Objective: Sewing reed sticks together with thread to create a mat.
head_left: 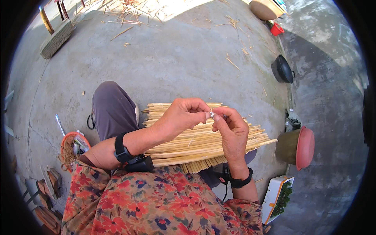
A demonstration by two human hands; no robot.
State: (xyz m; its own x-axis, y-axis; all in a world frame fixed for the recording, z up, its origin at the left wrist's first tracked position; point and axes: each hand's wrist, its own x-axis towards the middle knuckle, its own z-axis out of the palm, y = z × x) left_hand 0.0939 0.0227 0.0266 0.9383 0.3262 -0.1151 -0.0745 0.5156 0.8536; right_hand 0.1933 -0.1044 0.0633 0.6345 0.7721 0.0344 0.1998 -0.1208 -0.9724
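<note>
My left hand (180, 117) and my right hand (232, 131) meet fingertip to fingertip above my lap. Pinched between their thumbs and forefingers is a small white scrap (212, 114), too small to tell whether it is thread or a strip. Beneath both hands a layer of pale yellow straw stalks (196, 147) lies across my lap, side by side and running left to right. Light ties cross some stalks. A shorter bunch of stalk ends (201, 164) shows under the near edge. Each wrist wears a black strap.
At my left stands an orange basket (64, 143) with twine and small items, with dark scissor handles (91, 122) nearby. To the right are a black basin (282, 69), a pink basin (305, 148) and a white planter box (270, 201). Loose straw (131, 9) litters the concrete ahead.
</note>
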